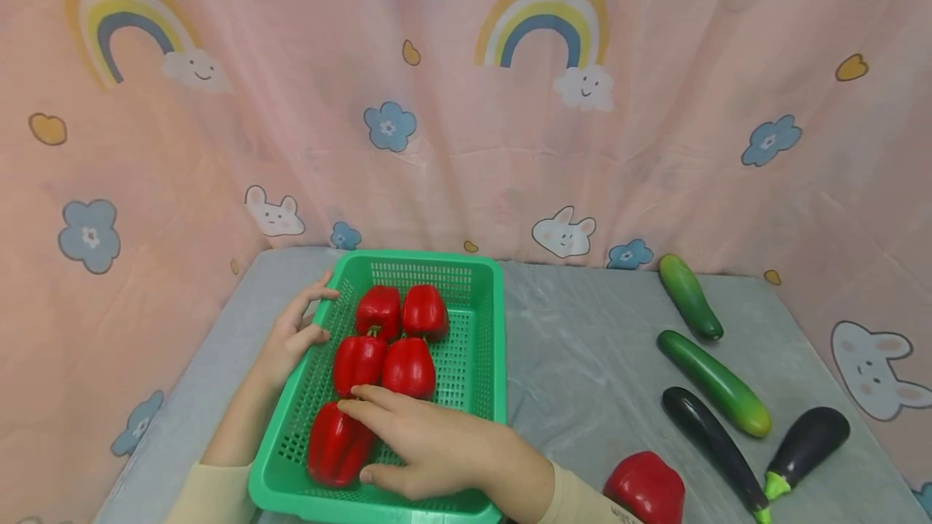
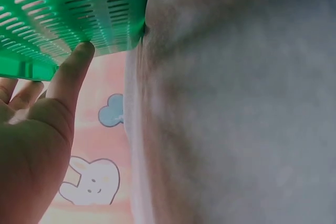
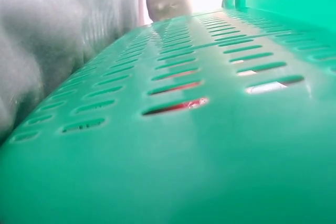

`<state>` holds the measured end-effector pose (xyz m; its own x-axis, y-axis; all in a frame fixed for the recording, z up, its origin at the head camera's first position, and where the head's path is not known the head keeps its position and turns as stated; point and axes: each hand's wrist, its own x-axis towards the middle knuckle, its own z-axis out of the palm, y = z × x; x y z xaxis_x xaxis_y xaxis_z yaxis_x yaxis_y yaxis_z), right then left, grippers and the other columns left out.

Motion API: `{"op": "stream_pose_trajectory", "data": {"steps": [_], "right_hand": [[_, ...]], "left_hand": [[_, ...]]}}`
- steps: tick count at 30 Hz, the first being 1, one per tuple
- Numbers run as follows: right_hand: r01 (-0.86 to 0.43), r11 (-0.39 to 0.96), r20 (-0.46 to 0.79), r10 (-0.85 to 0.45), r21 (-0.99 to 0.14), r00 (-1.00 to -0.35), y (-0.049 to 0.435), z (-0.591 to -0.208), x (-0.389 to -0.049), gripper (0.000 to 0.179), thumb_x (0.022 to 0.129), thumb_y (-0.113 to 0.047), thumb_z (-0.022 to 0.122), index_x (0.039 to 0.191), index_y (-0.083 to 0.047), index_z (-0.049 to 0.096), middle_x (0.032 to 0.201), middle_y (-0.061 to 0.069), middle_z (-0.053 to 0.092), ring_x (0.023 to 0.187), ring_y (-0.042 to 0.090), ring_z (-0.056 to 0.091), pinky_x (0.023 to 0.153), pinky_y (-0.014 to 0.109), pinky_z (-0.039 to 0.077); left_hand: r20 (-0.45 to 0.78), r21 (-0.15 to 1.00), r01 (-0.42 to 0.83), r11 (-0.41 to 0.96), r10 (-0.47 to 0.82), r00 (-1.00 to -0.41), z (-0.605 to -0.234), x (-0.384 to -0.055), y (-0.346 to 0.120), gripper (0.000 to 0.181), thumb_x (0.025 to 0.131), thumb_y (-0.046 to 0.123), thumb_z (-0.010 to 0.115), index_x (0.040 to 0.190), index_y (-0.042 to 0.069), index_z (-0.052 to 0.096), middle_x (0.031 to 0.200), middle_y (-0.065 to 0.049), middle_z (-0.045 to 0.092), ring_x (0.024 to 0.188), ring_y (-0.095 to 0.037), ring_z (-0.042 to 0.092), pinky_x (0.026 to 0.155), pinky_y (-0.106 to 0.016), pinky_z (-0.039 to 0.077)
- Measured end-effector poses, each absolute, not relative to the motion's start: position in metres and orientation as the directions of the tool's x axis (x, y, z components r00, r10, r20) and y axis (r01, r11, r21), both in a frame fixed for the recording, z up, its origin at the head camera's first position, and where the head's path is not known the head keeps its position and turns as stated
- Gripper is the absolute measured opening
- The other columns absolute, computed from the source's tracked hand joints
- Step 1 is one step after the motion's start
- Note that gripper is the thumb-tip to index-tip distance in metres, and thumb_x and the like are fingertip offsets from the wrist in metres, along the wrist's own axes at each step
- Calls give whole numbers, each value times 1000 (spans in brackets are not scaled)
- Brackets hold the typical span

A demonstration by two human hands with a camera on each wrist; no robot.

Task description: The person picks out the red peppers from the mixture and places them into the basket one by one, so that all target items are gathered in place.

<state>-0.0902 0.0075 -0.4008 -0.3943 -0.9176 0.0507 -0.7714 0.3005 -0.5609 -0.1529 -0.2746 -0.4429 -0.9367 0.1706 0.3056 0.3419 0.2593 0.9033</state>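
Observation:
Several red bell peppers (image 1: 408,369) lie in a green plastic basket (image 1: 488,346) with slotted walls. My left hand (image 1: 285,340) holds the basket's left side, its fingers over the rim; in the left wrist view one finger (image 2: 73,74) lies against the slotted outer wall. My right hand (image 1: 437,443) reaches in over the front right of the basket. Its straight fingers lie by the top of the nearest bell pepper (image 1: 336,447), with the thumb apart at that pepper's right side. The right wrist view is filled by the basket's outer wall (image 3: 173,166), which hides the hand.
Another red bell pepper (image 1: 646,488) sits outside the basket, beside my right sleeve. Farther right on the grey cloth (image 1: 575,346) lie two green zucchini (image 1: 713,382) and two dark eggplants (image 1: 709,443). A pink patterned curtain (image 1: 466,176) rises behind the table.

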Motion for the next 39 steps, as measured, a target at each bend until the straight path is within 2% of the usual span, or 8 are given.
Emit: {"op": "stream_pose_trajectory", "data": {"steps": [5, 11, 14, 17, 24, 31, 35, 39], "right_hand": [[-773, 272, 130, -901, -573, -414, 11, -398, -88, 77, 105, -34, 70, 170, -14, 35, 170, 2, 43, 153, 16, 42, 111, 30, 50], [-785, 248, 218, -874, -568, -434, 18, -394, -86, 72, 108, -36, 67, 170, -15, 36, 169, 1, 44, 155, 16, 41, 115, 33, 48], [-797, 245, 250, -863, -552, -439, 21, -392, -86, 70, 108, -36, 66, 169, -16, 38, 168, 1, 46, 153, 16, 43, 114, 33, 49], [-806, 248, 261, -859, -538, -440, 24, -390, -86, 70, 108, -36, 66, 168, -16, 39, 167, 2, 47, 152, 16, 45, 113, 32, 50], [-816, 264, 252, -863, -515, -438, 29, -385, -84, 72, 108, -38, 67, 170, -17, 37, 167, 1, 46, 152, 15, 44, 113, 32, 50], [-845, 276, 246, -874, -459, -419, 30, -380, -80, 72, 109, -42, 65, 170, -17, 37, 166, 1, 48, 151, 14, 45, 114, 32, 49], [-866, 274, 273, -872, -419, -408, 33, -380, -79, 71, 109, -43, 64, 169, -14, 39, 164, 2, 50, 150, 14, 46, 116, 31, 46], [-857, 291, 277, -859, -426, -430, 40, -380, -80, 70, 109, -44, 63, 168, -13, 41, 163, 2, 50, 149, 15, 47, 117, 32, 46]], "left_hand": [[287, 908, 328, 260, 182, -940, -442, -152, -275, 50, 94, -9, 47, 142, -7, 55, 179, -14, 28, 155, -47, 30, 88, -31, 57], [277, 916, 316, 248, 180, -944, -442, -151, -279, 49, 95, -11, 49, 144, -7, 55, 177, -15, 30, 131, -54, 58, 86, -29, 60], [287, 911, 325, 252, 176, -942, -442, -150, -281, 48, 96, -13, 50, 144, -8, 55, 176, -17, 31, 125, -50, 63, 84, -28, 61], [295, 910, 333, 246, 177, -939, -442, -150, -281, 47, 97, -14, 50, 143, -9, 55, 176, -18, 31, 125, -48, 62, 83, -28, 61], [303, 913, 336, 230, 168, -938, -441, -151, -278, 47, 95, -14, 50, 141, -11, 56, 176, -18, 31, 125, -53, 57, 79, -26, 60], [311, 907, 343, 243, 161, -937, -438, -149, -276, 46, 94, -16, 51, 139, -11, 58, 175, -19, 33, 133, -55, 51, 79, -26, 59], [310, 906, 341, 252, 156, -938, -440, -147, -276, 47, 93, -16, 51, 139, -12, 58, 175, -19, 33, 131, -54, 53, 77, -27, 59], [307, 904, 338, 262, 155, -939, -440, -149, -275, 48, 92, -16, 51, 140, -12, 58, 175, -19, 33, 126, -51, 57, 75, -27, 59]]}}
